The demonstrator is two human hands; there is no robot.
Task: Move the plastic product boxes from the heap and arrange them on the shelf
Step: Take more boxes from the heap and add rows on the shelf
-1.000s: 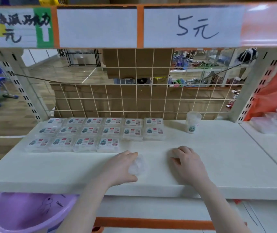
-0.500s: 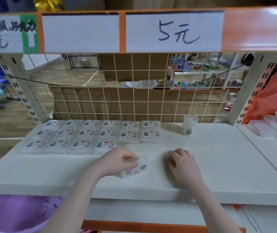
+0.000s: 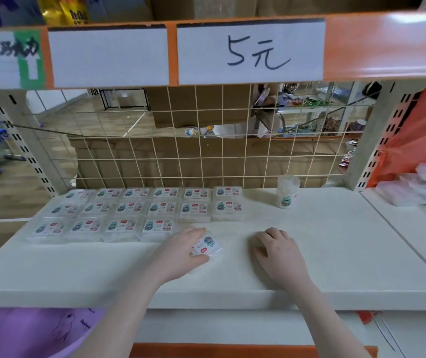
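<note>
Since half a second ago, the plastic box [image 3: 206, 248] in my left hand [image 3: 181, 251] is turning so its printed label is facing up more squarely, and it is sitting a little nearer the laid-out rows; my right hand [image 3: 276, 250] is staying where it was on the shelf [image 3: 336, 254].

From the head camera, I am pinching the box between curled fingers and thumb, tilted, low over the white shelf just in front of the gap at the right end of the front row. Its label is showing a teal cartoon figure and a small red tag; the finer print is too small for me to read. My right hand is resting palm down on the shelf with fingers curled under, and I cannot tell whether anything is under it.

The arranged boxes [image 3: 139, 210] are lying flat in three rows at the left rear of the shelf, each carrying the same teal-and-red label. A clear round tub [image 3: 287, 195] with a teal figure is standing upright near the wire grid [image 3: 206, 158]. Overhead, a handwritten price tag [image 3: 250, 51] is reading "5元", a blank white card [image 3: 109, 58] is sitting beside it, and a further sign [image 3: 2, 58] at the left is ending in "元". More clear plastic packs [image 3: 418, 187] are piling on the neighbouring shelf at right, and a purple basin [image 3: 33, 332] is showing below.
</note>
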